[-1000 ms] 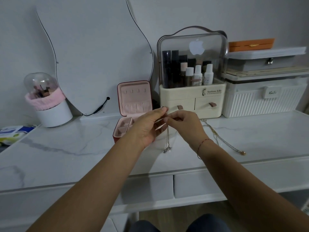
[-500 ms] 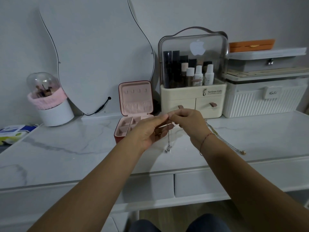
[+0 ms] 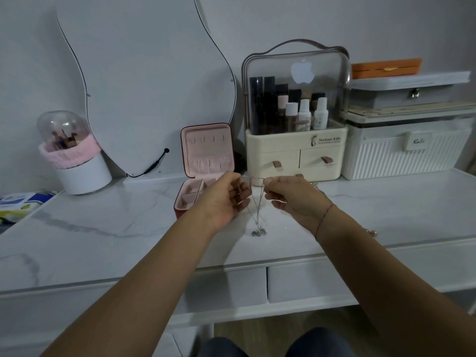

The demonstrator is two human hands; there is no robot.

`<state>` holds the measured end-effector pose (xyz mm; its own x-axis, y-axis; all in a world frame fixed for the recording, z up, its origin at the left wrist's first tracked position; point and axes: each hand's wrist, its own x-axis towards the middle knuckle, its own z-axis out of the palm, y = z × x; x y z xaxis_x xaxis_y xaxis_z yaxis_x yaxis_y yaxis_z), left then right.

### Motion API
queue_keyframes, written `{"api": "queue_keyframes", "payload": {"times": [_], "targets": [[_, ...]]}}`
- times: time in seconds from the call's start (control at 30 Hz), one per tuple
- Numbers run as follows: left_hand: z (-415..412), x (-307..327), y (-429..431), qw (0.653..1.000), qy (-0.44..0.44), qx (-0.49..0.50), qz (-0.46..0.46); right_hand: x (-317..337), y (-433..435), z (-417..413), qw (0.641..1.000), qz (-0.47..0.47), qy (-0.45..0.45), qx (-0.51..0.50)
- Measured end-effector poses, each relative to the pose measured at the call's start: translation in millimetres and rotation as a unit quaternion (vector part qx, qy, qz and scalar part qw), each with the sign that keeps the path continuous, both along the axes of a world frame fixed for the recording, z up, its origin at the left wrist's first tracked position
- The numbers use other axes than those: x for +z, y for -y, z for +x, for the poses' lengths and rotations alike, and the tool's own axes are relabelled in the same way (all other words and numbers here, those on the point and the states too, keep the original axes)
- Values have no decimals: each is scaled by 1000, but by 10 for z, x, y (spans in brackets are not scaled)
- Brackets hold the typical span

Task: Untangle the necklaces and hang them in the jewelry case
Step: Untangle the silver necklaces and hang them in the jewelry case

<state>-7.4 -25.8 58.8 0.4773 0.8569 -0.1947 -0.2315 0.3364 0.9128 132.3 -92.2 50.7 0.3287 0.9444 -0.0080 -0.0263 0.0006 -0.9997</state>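
Pinching a silver necklace at centre frame, left hand and right hand stretch its chain, pendants dangling above the surface; open jewelry case stands just left.

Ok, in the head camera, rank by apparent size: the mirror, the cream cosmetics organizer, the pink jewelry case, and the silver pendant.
1. mirror
2. cream cosmetics organizer
3. pink jewelry case
4. silver pendant

The gaps look clear despite the pendant hanging nearer the camera.
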Motion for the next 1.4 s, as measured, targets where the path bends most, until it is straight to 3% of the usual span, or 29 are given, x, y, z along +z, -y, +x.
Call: {"api": "queue_keyframes", "payload": {"times": [0.17,0.27,0.4,0.53,0.67,1.0,1.4], "targets": [[-158,-7,-48,993,112,16,-33,-12,-1,94,985,13,-173,15],[-237,-43,-113,993,103,34,-42,-30,11,133,962,24,-271,19],[-289,-77,-124,998,55,28,-26,-44,6,125,947,12,-322,4],[-284,-77,-71,997,65,14,-32,-78,-21,112,944,5,-329,8],[-252,-101,-43,999,45,-16,-24,-82,-23,49,920,13,-391,26],[-248,-194,-14,986,-120,-83,83,8,-2,14,941,43,-337,-3],[-217,-231,-43,957,-227,-53,173,-19,24,-22,966,58,-246,-53]]}}
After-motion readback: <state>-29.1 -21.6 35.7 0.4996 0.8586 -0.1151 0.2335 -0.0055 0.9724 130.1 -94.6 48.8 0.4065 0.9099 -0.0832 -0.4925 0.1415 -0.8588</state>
